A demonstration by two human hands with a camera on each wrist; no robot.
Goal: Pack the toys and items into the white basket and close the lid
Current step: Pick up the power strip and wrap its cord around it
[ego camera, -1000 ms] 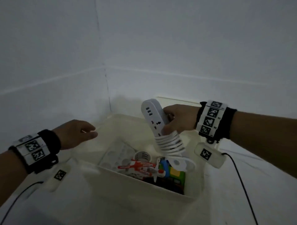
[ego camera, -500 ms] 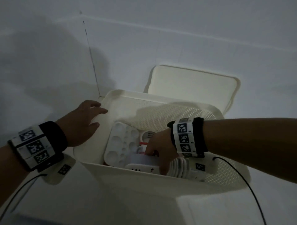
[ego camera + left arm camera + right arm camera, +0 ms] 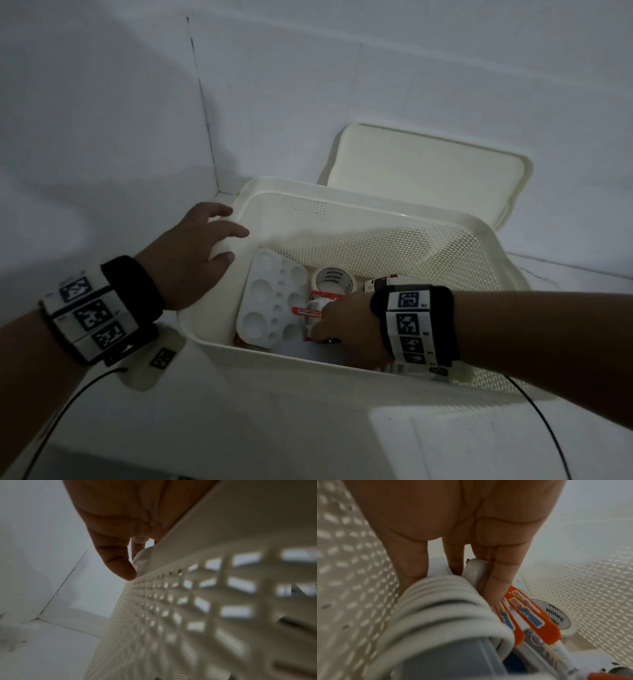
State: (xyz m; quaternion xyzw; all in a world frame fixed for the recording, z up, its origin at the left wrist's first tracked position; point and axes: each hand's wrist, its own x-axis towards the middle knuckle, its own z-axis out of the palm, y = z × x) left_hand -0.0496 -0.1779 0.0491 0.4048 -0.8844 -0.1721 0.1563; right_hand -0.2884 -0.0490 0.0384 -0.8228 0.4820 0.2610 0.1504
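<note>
Basket matt perforated plastic; palette smooth, probably plastic.

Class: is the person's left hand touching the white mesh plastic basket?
Touching. Left wrist view: the left hand grips the rim of the white mesh plastic basket, a fingertip against its wall.

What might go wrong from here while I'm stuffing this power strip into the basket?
The coiled cord lies against the orange toy plane; pressing down may bend its wings. Pulling the right hand out of the basket could drag the cord loose. A high pile might keep the lid from closing.
</note>
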